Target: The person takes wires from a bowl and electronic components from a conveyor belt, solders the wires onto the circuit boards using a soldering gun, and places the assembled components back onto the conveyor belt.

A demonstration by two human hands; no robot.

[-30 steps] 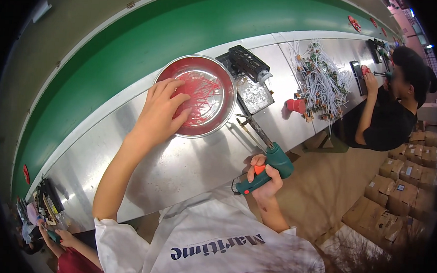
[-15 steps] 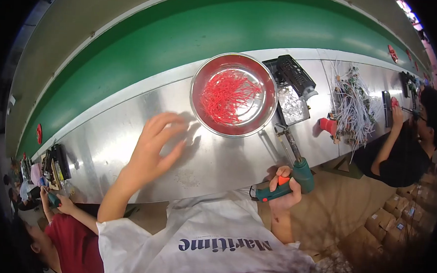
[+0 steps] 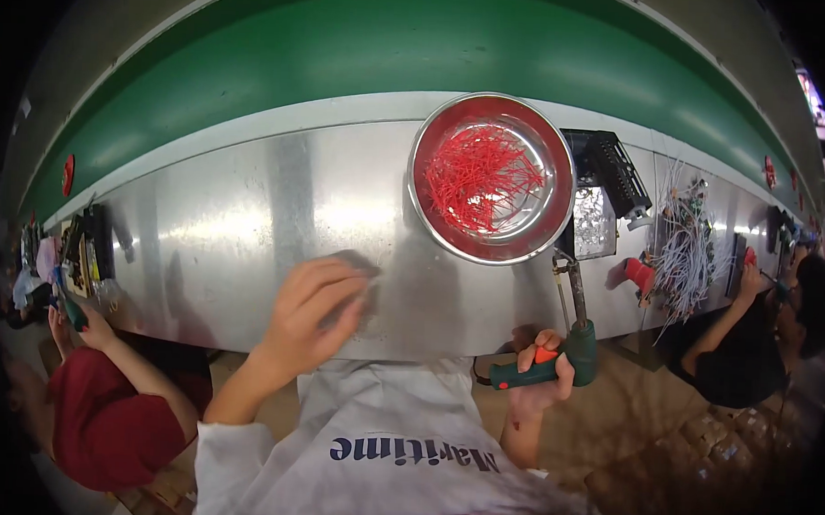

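Observation:
My right hand (image 3: 544,374) is wrapped round the green handle of a soldering gun (image 3: 581,355) with an orange trigger. Its metal tip points away from me, just below the rim of a steel bowl. My left hand (image 3: 313,318) hangs low over the steel bench, fingers bent and thumb apart, with nothing visible in it. Far from me stands the round steel bowl (image 3: 550,236), with a loose heap of thin red wire pieces (image 3: 480,179) inside.
Right of the bowl are a black slotted holder (image 3: 619,174) and a tray of silvery bits (image 3: 596,224). Farther right lie a red spool (image 3: 640,275) and a bundle of white wires (image 3: 687,246). Co-workers sit on both sides. A green panel (image 3: 394,50) runs behind the steel bench (image 3: 219,249).
My left hand has drawn back toward me, away from the bowl, its fingers more bent. The right hand still grips the soldering gun. The whole view has shifted, placing the bowl farther right.

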